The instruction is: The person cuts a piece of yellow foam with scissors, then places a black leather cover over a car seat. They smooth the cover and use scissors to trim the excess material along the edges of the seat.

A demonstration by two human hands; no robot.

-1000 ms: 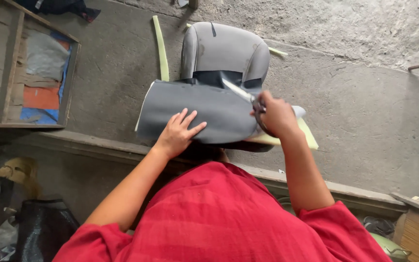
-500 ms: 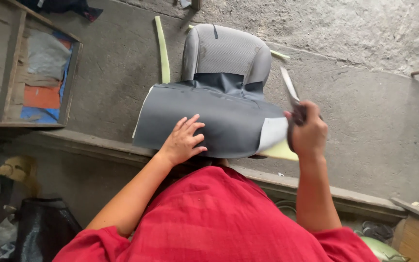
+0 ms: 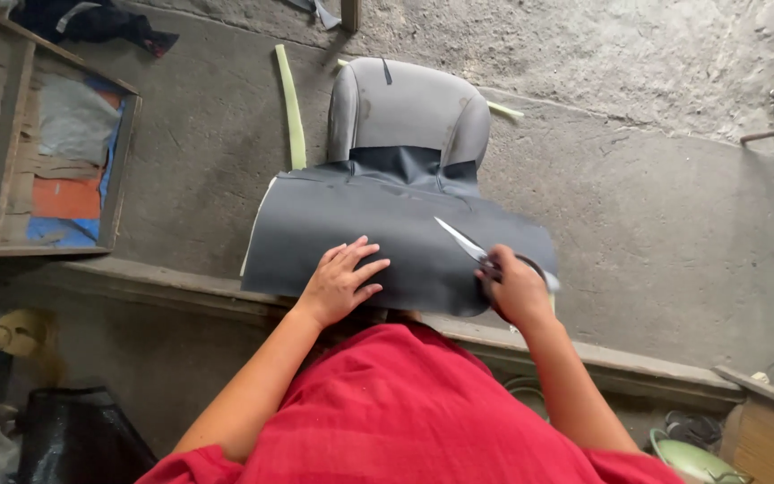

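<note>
Cutting step: the left hand (image 3: 344,280) lies open, flat on the grey sheet (image 3: 360,237) spread on the concrete floor (image 3: 656,206); the right hand (image 3: 517,289), at the sheet's right edge, grips scissors (image 3: 468,244); the next snip needs the sheet held taut

The sheet (image 3: 378,242) under the left hand (image 3: 340,282) is dark grey, matt and smooth, perhaps synthetic leather or foam-backed cloth; the view is too coarse to tell. The seat cover (image 3: 405,112) beyond it has the same soft matt look in lighter grey, with stitched seams. The scissors (image 3: 472,246) in the right hand (image 3: 517,289) have bright, glossy metal blades. The floor (image 3: 656,206) is rough, mottled concrete. The crate (image 3: 11,152) is dull, weathered wood. The red shirt (image 3: 405,412) is woven cloth.
</note>
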